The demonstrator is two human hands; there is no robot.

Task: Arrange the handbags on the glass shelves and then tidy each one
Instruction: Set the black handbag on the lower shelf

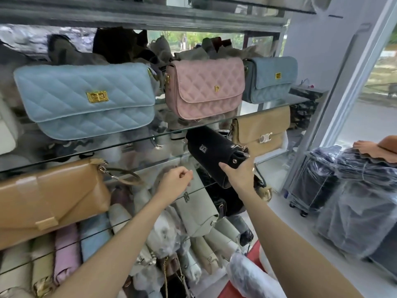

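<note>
No brand name or printed label can be read; the only marks are metal clasps. The light blue quilted bag carries a gold turn-lock, the pink quilted bag a small gold D-shaped clasp, the grey-blue quilted bag a small gold square clasp, and the beige bag a silver double-curve emblem. The black handbag shows a small silver monogram, too small to make out.

The right hand grips the black handbag at its lower right end, thumb across the front face and fingers wrapped behind, beside a silver stud and strap clip. The bag is tilted, its upper left end under the front edge of the upper glass shelf and its lower end at the front edge of the middle glass shelf, between the tan bag and the beige bag. The left hand hovers just left of it with fingers curled into a loose fist, holding nothing I can see.

The three quilted bags stand upright along the upper shelf, near each other. On the middle shelf the large tan bag fills the left side and the beige bag stands at the right end, with open glass between them. Below, cream, pink and pale blue bags are packed side by side.
</note>
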